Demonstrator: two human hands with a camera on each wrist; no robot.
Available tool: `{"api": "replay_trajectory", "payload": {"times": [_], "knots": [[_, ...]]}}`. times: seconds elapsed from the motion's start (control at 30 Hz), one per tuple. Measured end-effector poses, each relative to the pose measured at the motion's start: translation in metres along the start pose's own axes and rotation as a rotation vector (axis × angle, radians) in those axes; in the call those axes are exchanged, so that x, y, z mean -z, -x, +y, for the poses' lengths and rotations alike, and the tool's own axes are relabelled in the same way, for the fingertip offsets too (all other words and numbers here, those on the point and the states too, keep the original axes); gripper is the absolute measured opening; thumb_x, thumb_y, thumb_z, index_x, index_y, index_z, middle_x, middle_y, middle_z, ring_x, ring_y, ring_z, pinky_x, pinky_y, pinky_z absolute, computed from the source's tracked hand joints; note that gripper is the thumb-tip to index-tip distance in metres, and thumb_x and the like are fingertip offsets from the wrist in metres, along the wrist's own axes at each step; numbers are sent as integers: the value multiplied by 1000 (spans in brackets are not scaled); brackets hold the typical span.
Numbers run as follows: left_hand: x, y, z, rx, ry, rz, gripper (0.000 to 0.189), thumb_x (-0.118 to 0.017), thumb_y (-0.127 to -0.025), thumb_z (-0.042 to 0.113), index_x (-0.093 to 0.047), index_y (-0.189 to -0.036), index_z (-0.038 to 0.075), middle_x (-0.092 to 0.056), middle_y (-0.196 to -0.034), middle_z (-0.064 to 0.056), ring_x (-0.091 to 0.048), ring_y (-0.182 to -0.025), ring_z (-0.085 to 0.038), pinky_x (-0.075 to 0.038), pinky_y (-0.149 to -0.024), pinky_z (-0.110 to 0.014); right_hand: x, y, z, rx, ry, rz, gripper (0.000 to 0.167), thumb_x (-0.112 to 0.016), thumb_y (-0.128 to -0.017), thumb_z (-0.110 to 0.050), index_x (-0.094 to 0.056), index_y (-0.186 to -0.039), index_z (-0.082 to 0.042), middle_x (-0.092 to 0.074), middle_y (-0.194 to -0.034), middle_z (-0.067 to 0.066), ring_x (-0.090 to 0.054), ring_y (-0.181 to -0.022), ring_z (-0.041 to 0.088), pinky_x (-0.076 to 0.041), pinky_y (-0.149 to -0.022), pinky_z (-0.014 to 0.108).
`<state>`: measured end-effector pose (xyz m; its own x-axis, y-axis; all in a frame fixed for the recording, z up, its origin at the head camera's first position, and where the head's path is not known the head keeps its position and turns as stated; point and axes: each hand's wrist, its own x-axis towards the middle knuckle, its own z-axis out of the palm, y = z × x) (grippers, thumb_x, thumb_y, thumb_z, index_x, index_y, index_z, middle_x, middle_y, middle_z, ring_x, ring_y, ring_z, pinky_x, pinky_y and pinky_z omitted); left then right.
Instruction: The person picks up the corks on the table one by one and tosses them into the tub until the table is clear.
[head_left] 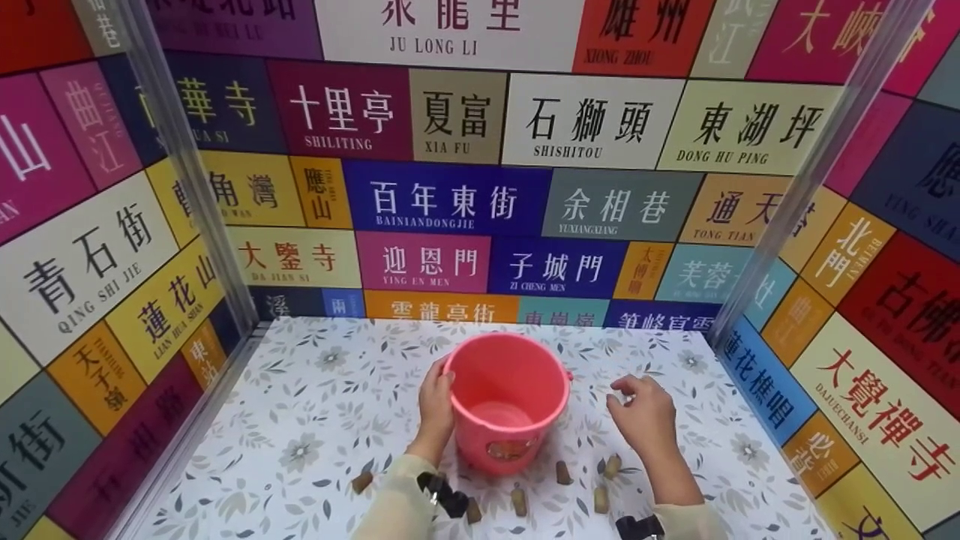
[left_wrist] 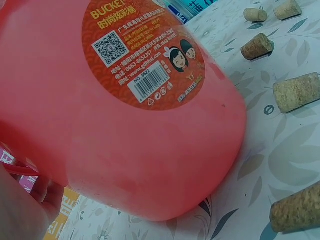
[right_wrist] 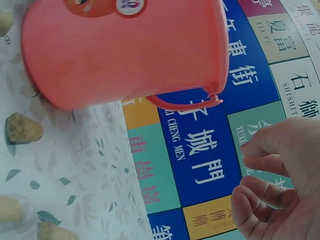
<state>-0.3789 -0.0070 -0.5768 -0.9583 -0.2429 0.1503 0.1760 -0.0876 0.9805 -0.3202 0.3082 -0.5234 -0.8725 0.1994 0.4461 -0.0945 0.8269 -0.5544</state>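
The left hand (head_left: 435, 401) is clamped on the left rim of a pink bucket (head_left: 506, 409), which stands mid-table on a floral cloth (head_left: 300, 390). Right of it and apart, the right hand (head_left: 643, 412) hovers, fingers loosely curled, thumb and fingertips separated. Corks (head_left: 519, 499) lie scattered on the bucket's near side.

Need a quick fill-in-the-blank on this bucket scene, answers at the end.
1. The left hand grips the bucket, while the right hand holds ____.
2. The head view shows ____ corks.
3. The corks lie on a cloth patterned with leaves and ____.
4. The English word at the top of the bucket's label is ____.

Missing words: nothing; six; flowers; BUCKET.
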Motion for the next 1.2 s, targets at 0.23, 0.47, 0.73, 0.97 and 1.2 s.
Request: {"api": "replay_trajectory", "payload": {"times": [0.23,0.47,0.73,0.97,1.2], "knots": [[2,-2,0,20,-15,-19,42,-44,-107,11,-63,-144,3,-66,-147,-18,-61,-137,-35,-49,-118,-51,-4,10,6,-17,8,-21,15,-79,-86,-11,-79,-100,-5,-72,-97,17,-70,-80,31,-57,-80,51],[2,-2,1,45,-14,-30,43,-44,-108,15,-62,-146,6,-65,-149,-15,-60,-139,-33,-48,-119,-50,-11,21,15,5,14,-18,13,-79,-85,-9,-78,-97,-5,-72,-95,16,-70,-78,31,-58,-77,50],[2,-2,2,78,-7,-48,45,-43,-108,18,-60,-149,9,-62,-152,-13,-58,-142,-31,-48,-120,-50,-21,39,24,-7,42,-78,13,-80,-85,-9,-78,-97,-6,-71,-94,15,-67,-75,25,-56,-73,45],[0,-2,3,30,-7,-20,43,-44,-107,13,-62,-145,5,-64,-149,-17,-60,-138,-34,-49,-118,-50,-30,52,27,-31,64,-142,13,-79,-84,-11,-78,-97,-8,-70,-92,12,-63,-75,22,-54,-73,42],[-1,0,2,4,21,-3,42,-45,-106,10,-62,-143,-1,-64,-147,-22,-61,-135,-38,-50,-116,-53,-37,63,27,-76,83,-187,14,-80,-82,-12,-78,-96,-11,-70,-93,9,-63,-76,19,-56,-72,41]]}}
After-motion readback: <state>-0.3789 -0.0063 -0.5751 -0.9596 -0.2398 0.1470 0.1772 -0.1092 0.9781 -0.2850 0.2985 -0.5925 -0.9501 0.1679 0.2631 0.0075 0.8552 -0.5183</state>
